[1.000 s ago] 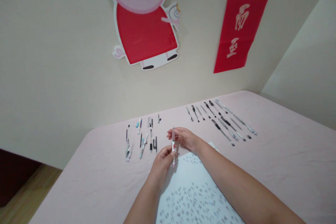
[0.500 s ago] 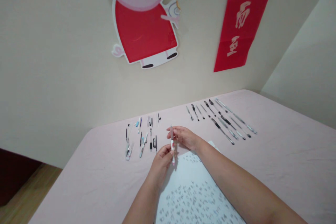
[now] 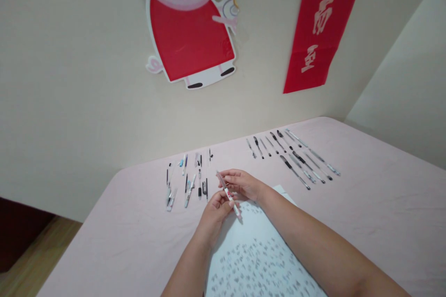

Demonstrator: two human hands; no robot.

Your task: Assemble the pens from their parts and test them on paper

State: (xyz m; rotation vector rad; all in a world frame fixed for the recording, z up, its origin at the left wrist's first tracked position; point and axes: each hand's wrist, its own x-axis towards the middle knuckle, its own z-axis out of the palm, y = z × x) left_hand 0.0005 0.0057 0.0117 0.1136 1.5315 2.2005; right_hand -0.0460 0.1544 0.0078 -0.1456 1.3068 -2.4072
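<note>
Several loose pen parts lie at left on pink cloth, below a pig cutout. Next, the left hand pinches a white pen between thumb and fingers, tilted near a written sheet's top. The right hand has its fingers at the pen's far end; whether they press it, I cannot tell. Its forearm covers part of the sheet. Farther right lie two rows of pens, under a red banner.
</note>
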